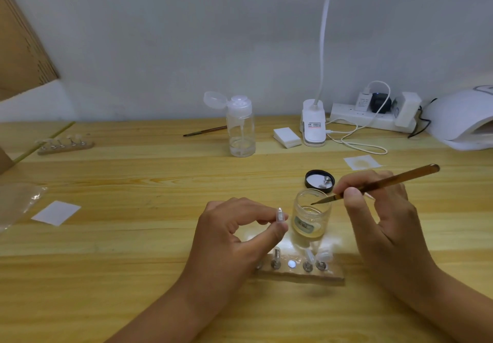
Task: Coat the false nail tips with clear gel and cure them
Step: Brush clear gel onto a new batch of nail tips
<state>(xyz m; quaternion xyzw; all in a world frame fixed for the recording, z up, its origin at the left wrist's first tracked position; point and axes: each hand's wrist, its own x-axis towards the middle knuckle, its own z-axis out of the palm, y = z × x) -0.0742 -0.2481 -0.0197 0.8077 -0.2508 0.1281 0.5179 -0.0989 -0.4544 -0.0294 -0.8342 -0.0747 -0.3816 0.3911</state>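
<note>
Two grips: I have both at work near the middle of the table [133, 262], on either side of the gel jar [309, 222].
Left grip: the left grip [234, 233] pinches one nail tip [279, 215] between thumb and forefinger. The tip stands upright just left of the jar.
Right grip: the right grip [384, 214] pinches the brush [386, 181] like a pen, with its bristles at the jar's open mouth. I cannot tell whether they touch the gel.
Other tips: several stand on pegs in the wooden holder [298, 274], just on the near side of the jar.
Risk, overload: I judge a heavy dip to be the likeliest fault. Too much gel would pool and run to the tip's edges.
Risk, smear: my thumb and forefinger sit right at the tip. A wet coat could reach them, or the tip could slip out of the pinch.
Risk, jar: the jar looks light, and dragging the brush on its rim could tilt it toward the holder.
Risk, holder: my left wrist hangs above the holder's left end. Dropping it would knock the pegged tips.
Risk, cure: the curing lamp [461, 118] sits far right, well apart. A slow carry would let the gel sag.
</note>
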